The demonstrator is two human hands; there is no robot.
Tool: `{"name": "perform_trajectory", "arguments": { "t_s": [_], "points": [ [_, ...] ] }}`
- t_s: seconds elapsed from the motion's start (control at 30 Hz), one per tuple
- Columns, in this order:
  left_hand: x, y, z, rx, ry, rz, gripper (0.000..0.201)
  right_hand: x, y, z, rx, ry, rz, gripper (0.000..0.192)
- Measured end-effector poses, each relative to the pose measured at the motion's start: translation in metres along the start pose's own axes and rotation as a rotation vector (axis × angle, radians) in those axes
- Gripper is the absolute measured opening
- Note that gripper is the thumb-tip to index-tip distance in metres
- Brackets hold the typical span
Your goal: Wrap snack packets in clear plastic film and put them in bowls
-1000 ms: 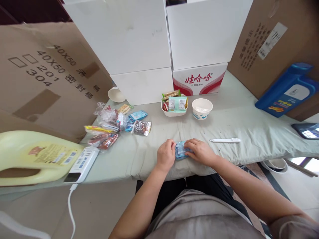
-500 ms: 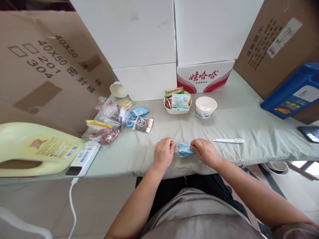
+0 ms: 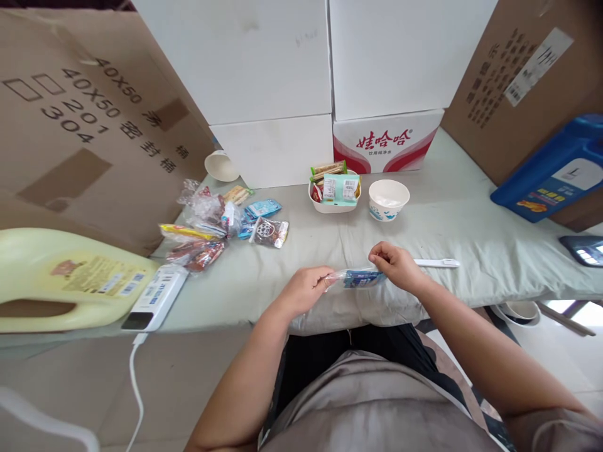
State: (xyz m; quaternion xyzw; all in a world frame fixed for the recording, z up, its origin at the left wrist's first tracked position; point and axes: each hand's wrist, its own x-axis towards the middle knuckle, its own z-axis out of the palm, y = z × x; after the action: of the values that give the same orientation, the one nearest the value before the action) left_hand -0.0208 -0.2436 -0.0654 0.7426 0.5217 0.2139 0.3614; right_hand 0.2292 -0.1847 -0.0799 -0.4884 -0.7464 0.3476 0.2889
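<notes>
Both hands, left hand (image 3: 304,290) and right hand (image 3: 396,263), pinch the blue packet (image 3: 358,278) ends, each grip pressed together.

Light: bright, even and soft.
Shadows: faint, under the hands.
Glare: daylight blown out at the lower right edge.
Distortion: wide-angle bending at the edges.
Focus: mostly sharp.

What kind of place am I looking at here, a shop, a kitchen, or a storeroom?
Probably a storeroom or packing corner: stacked cardboard boxes and white cartons wall in a cloth-covered table, with big jugs lying on it.
</notes>
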Motion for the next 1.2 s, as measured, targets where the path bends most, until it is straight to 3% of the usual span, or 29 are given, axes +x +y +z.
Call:
{"name": "perform_trajectory", "arguments": {
  "t_s": [0.07,0.2,0.27,0.37,0.43,0.53,0.6,0.7,0.77,0.83,0.9,1.03,1.2],
  "points": [
    [0.002,0.001,-0.004,0.129,0.084,0.071,0.035,0.0,-0.001,-0.005,-0.062,0.075,-0.045,0.023],
    [0.003,-0.002,-0.01,0.458,0.469,0.192,0.024,-0.007,-0.003,-0.01,-0.277,0.228,-0.314,0.03],
    [-0.001,-0.009,-0.01,0.588,0.481,0.183,0.031,-0.013,0.002,-0.008,-0.386,0.127,-0.437,0.03],
    [-0.013,-0.02,-0.004,0.651,0.352,0.126,0.029,-0.023,0.013,-0.003,-0.456,-0.055,-0.494,0.024],
    [-0.022,-0.024,0.001,0.624,0.326,0.099,0.025,-0.028,0.018,-0.001,-0.428,-0.014,-0.46,0.021],
    [-0.033,-0.024,0.005,0.541,0.433,0.096,0.012,-0.03,0.016,-0.001,-0.369,0.116,-0.422,0.017],
    [-0.035,-0.022,0.005,0.467,0.552,0.088,0.005,-0.027,0.013,0.001,-0.364,0.13,-0.442,0.016],
    [-0.035,-0.026,0.001,0.422,0.738,-0.011,0.004,-0.021,0.014,0.007,-0.403,0.137,-0.445,0.017],
    [-0.034,-0.032,0.001,0.451,0.788,-0.08,0.01,-0.017,0.02,0.011,-0.461,0.17,-0.416,0.02],
    [-0.032,-0.036,0.003,0.458,0.77,-0.071,0.01,-0.017,0.027,0.014,-0.522,0.181,-0.37,0.021],
    [-0.028,-0.037,0.007,0.4,0.715,0.023,0.009,-0.018,0.031,0.014,-0.566,0.158,-0.325,0.019],
    [-0.01,-0.028,0.018,0.337,0.523,0.185,0.022,-0.015,0.018,0.017,-0.58,0.136,-0.34,0.017],
    [0.016,-0.02,0.025,0.388,0.43,0.144,0.034,0.006,-0.008,0.042,-0.456,0.048,-0.46,0.021]
  ]
}}
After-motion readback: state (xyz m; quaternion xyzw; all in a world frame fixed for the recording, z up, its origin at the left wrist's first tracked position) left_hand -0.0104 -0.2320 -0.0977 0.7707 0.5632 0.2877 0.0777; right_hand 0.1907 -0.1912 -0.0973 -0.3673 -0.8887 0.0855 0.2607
